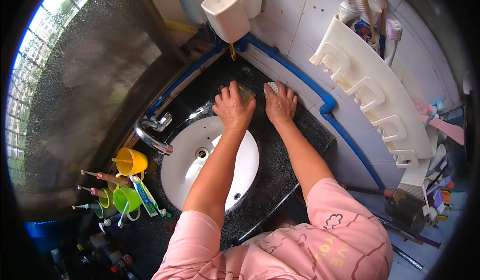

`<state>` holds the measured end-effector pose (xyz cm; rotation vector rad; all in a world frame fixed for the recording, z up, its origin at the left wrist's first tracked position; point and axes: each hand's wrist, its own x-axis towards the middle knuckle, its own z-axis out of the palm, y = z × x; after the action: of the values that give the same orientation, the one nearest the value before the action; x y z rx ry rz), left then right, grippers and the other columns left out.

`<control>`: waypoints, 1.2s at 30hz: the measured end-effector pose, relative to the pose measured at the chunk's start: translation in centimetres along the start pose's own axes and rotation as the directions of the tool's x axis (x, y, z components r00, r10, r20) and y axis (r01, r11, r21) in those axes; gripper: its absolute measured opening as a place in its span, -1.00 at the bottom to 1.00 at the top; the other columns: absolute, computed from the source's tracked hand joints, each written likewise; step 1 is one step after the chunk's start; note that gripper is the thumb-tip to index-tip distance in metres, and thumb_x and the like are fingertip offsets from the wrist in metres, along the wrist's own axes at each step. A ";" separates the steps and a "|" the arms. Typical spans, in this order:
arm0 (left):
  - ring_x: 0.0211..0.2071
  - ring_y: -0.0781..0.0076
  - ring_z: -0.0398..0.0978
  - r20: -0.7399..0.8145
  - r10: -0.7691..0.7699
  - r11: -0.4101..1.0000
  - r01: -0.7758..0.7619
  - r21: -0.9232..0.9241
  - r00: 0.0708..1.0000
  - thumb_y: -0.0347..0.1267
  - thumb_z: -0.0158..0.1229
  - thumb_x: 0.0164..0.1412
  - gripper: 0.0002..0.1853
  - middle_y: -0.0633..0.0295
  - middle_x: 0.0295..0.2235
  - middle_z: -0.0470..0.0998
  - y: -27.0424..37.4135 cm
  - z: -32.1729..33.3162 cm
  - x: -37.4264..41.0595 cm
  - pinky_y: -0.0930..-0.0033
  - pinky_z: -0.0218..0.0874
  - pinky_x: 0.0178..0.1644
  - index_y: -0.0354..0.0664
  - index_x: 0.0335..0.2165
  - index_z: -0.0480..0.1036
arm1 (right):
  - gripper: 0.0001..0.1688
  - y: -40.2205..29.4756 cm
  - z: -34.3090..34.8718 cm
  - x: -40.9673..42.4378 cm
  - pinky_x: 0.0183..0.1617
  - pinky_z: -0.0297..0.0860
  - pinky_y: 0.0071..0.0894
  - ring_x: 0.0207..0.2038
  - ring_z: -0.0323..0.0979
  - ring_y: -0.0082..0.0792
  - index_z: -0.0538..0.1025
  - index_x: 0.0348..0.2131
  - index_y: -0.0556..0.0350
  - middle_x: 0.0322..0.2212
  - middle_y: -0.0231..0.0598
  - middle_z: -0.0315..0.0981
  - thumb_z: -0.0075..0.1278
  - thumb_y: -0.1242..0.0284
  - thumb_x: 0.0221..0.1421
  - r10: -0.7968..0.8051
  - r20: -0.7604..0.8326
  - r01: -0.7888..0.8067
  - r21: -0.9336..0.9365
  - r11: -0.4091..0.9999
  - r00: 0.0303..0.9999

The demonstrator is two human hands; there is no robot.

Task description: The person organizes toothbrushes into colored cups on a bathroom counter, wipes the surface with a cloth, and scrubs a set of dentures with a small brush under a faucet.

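My left hand (234, 109) is at the back of the black speckled stone countertop (272, 148), its fingers and thumb around a yellowish block (246, 94). The hand covers part of this block, so I cannot tell whether it is soap or a sponge. To its right, my right hand (280, 103) has its fingers over a white, bumpy-surfaced object (270, 88), mostly hidden and pressed near the counter top. Below my left forearm lies the white oval washbasin (176, 175), with a chrome faucet (152, 135) curving over its left rim.
Left of the basin stand a yellow cup (131, 161), a green cup (126, 200) and a toothpaste tube (146, 199). A blue pipe (300, 72) follows the tiled wall. White holders (226, 15) hang over the corner; a white toothbrush rack (371, 88) juts out at right.
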<state>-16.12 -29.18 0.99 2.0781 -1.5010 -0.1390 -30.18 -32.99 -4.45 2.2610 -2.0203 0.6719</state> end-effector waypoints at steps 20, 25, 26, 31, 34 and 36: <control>0.05 0.29 0.35 0.025 -0.256 0.628 0.186 -0.755 0.966 -0.51 0.37 -0.14 -0.22 0.11 -0.02 0.36 -9.6 -3.9 -8.0 0.31 0.20 0.15 -0.27 0.08 0.20 | -0.44 -13.2 6.5 7.1 0.06 0.17 -0.20 0.04 0.24 -0.23 0.40 0.12 -0.56 0.11 -0.43 0.25 -0.11 0.40 0.15 -0.398 0.148 0.397 0.038 0.917 0.905; -0.01 -0.01 0.34 -0.185 -0.172 0.876 0.064 -0.479 0.967 -0.45 0.39 -0.23 -0.23 0.03 -0.07 0.40 -10.0 -4.4 -3.2 0.14 0.20 0.10 -0.21 0.03 0.26 | -0.49 -11.9 4.0 -0.2 0.14 0.14 -0.17 0.10 0.20 -0.23 0.43 0.09 -0.62 0.20 -0.41 0.15 -0.01 0.31 0.15 -0.571 0.279 0.538 0.193 0.821 0.772; -0.01 -0.02 0.35 -0.183 -0.167 0.877 0.061 -0.477 0.969 -0.42 0.39 -0.25 -0.23 0.06 -0.07 0.42 -9.8 -4.5 -2.4 0.12 0.21 0.09 -0.17 0.02 0.28 | -0.50 -10.8 3.6 -0.8 0.14 0.15 -0.16 0.09 0.20 -0.24 0.43 0.09 -0.63 0.20 -0.41 0.16 -0.01 0.30 0.16 -0.575 0.290 0.540 0.198 0.818 0.765; 0.02 0.04 0.33 -0.223 -0.058 0.953 -0.012 -0.301 0.973 -0.38 0.41 -0.27 -0.20 0.17 -0.03 0.41 -9.9 -2.4 0.8 0.08 0.19 0.07 -0.05 0.04 0.30 | -0.52 -7.0 2.3 0.7 0.11 0.20 -0.11 0.07 0.22 -0.20 0.43 0.08 -0.64 0.17 -0.39 0.20 -0.02 0.31 0.19 -0.488 0.172 0.447 0.228 0.865 0.856; 0.04 0.08 0.31 -0.170 0.033 0.997 -0.044 -0.063 0.985 -0.37 0.40 -0.26 -0.22 0.23 -0.03 0.41 -7.7 -2.5 2.0 0.06 0.18 0.06 0.01 0.04 0.31 | -0.46 -7.6 3.7 3.9 0.13 0.19 -0.11 0.09 0.21 -0.16 0.37 0.12 -0.65 0.17 -0.40 0.18 0.01 0.30 0.16 -0.344 0.182 0.312 0.182 0.933 0.921; 0.04 0.08 0.31 -0.153 0.168 0.983 -0.155 0.095 0.974 -0.36 0.39 -0.25 -0.22 0.23 -0.02 0.41 -5.9 -2.2 2.9 0.05 0.16 0.02 0.03 0.04 0.31 | -0.40 -8.6 4.2 5.0 0.14 0.18 -0.11 0.11 0.20 -0.16 0.33 0.14 -0.67 0.19 -0.42 0.16 0.03 0.28 0.12 -0.286 0.212 0.261 0.139 0.955 0.934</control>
<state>-9.20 -29.65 0.59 1.9683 -1.5915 0.1519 -20.44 -37.69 -4.37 2.7295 -1.7328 0.5284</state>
